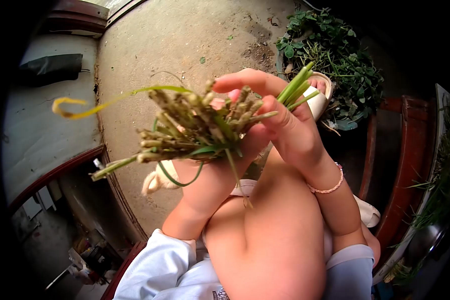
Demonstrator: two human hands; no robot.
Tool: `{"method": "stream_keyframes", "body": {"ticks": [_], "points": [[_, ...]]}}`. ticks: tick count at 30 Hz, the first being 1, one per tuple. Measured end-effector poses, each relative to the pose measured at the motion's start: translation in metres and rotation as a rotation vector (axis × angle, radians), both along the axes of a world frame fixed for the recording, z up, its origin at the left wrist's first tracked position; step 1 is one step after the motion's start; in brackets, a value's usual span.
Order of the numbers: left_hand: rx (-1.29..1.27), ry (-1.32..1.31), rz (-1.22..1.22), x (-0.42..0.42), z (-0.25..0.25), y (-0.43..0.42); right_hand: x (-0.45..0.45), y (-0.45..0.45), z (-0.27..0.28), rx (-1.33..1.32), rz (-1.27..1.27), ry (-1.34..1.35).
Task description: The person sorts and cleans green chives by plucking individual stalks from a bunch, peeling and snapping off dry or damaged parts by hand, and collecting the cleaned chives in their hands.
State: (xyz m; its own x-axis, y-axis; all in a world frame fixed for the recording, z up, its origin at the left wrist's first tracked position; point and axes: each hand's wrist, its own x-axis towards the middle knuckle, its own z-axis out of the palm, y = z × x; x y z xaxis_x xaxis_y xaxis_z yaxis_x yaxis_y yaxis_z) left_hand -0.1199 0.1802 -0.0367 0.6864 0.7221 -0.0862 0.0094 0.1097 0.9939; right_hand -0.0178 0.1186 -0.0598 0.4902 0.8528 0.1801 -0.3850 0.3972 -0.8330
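Note:
My left hand (210, 175) is wrapped round a thick bundle of stalks (195, 120), whose brown cut ends face up towards me. Most of its fingers are hidden behind the bundle. A long yellow-green blade sticks out of the bundle to the left, and thin green blades hang below it. My right hand (297, 132), with a braided bracelet on its wrist, is at the bundle's right side. A few pale green stems (297, 89) poke out between its thumb and fingers, which are curled in.
Below the hands are my bare legs (265, 230). A heap of leafy greens (335, 65) lies on the concrete floor (185, 45) at upper right, beside my shoe (319, 100). A reddish wooden frame (405, 165) and cut grass (442, 175) are at the right, a doorway at lower left.

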Motion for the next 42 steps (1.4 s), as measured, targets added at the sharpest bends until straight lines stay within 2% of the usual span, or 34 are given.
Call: {"method": "stream_keyframes", "body": {"ticks": [1,3,4,5,6,7,8,9,10,11,13,15,18,19,21,23,24,29,32,38,42], "points": [[-0.038,-0.016,-0.001,0.003,0.000,-0.003,0.002,-0.002,0.001,-0.076,0.070,-0.017],[-0.113,-0.046,-0.005,0.006,-0.002,-0.005,0.002,-0.001,-0.001,-0.039,0.037,-0.025],[0.095,-0.150,-0.079,0.010,-0.013,-0.001,0.005,-0.002,-0.001,-0.061,0.026,-0.033],[0.093,-0.149,-0.079,0.010,-0.012,-0.001,0.006,-0.003,-0.001,-0.083,0.014,-0.040],[0.156,-0.040,-0.073,0.010,-0.010,0.000,0.004,-0.005,-0.003,-0.194,-0.054,0.027],[0.220,0.068,-0.067,0.010,-0.007,0.002,0.008,-0.007,-0.003,-0.197,-0.055,0.027],[0.133,0.054,-0.097,0.012,-0.002,0.005,0.015,-0.010,-0.003,-0.222,-0.106,0.053],[0.185,0.168,-0.062,0.004,-0.008,0.009,0.020,-0.011,-0.004,-0.246,-0.158,0.079],[0.247,0.152,-0.034,0.002,-0.012,0.016,0.020,-0.008,-0.004,-0.238,-0.267,0.172],[0.308,0.136,-0.005,0.001,-0.015,0.023,0.028,-0.012,-0.005,-0.221,-0.291,0.145],[0.004,0.149,0.175,0.000,-0.006,0.034,0.042,-0.019,-0.007,-0.133,-0.288,0.131],[-0.050,0.134,0.242,-0.012,-0.016,0.060,0.057,-0.028,-0.011,-0.009,-0.230,0.166],[-0.179,0.064,0.306,-0.028,-0.016,0.090,0.067,-0.038,-0.006,0.210,-0.091,0.468],[-0.215,0.041,0.357,-0.034,-0.016,0.098,0.069,-0.038,-0.003,0.206,-0.092,0.466],[-0.283,-0.097,0.385,-0.048,-0.018,0.116,0.073,-0.038,0.000,0.368,0.029,0.492],[-0.358,-0.204,0.363,-0.062,-0.023,0.133,0.071,-0.034,0.000,0.212,-0.218,0.356],[-0.371,-0.202,0.414,-0.063,-0.021,0.134,0.072,-0.035,0.000,0.261,-0.174,0.374],[-0.408,-0.267,0.304,-0.069,-0.024,0.138,0.069,-0.035,0.007,0.297,-0.164,0.482],[-0.446,-0.286,0.255,-0.066,-0.027,0.135,0.079,-0.038,-0.007,0.446,0.133,0.533],[-0.522,-0.240,0.251,-0.049,-0.028,0.117,0.084,-0.040,-0.011,0.529,0.237,0.621],[-0.581,-0.256,0.199,-0.046,-0.033,0.113,0.084,-0.045,-0.013,0.603,0.203,0.822]]}}
